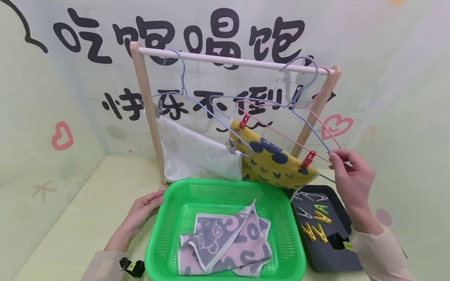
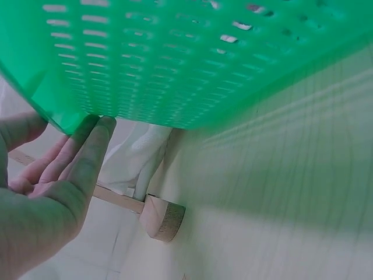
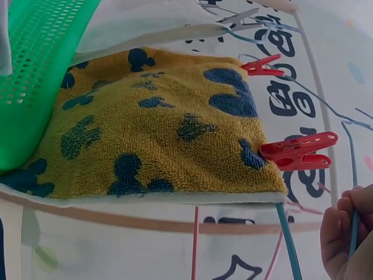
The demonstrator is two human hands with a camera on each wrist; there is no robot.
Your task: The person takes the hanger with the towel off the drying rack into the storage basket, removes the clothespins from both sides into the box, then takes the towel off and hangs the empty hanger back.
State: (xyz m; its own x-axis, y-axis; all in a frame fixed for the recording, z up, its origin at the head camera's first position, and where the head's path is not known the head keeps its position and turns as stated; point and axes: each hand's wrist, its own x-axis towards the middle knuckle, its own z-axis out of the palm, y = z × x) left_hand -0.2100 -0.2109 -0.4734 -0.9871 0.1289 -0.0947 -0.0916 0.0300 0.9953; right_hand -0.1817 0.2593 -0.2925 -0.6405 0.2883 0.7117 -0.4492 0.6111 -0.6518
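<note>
My right hand (image 1: 353, 175) pinches the sloping right arm of a blue wire hanger (image 1: 311, 127) whose hook is over the white rail. Two red clothespins (image 3: 297, 151) clip a yellow towel (image 1: 270, 156) with dark blue mouse-head shapes to this hanger, and the towel slants down to the right. My left hand (image 1: 145, 210) rests against the left side of a green basket (image 1: 225, 187), its fingertips (image 2: 106, 123) touching the basket near a corner. A pink-and-grey towel (image 1: 225, 242) lies loosely folded in the basket.
A wooden rack with a white rail (image 1: 225, 60) stands behind the basket. Another blue hanger (image 1: 207, 109) carries a white towel (image 1: 200, 150) held by grey clothespins. A pink hanger (image 1: 325, 128) hangs at the rail's right end. Several clothespins (image 1: 320, 232) lie in a dark tray (image 1: 330, 261).
</note>
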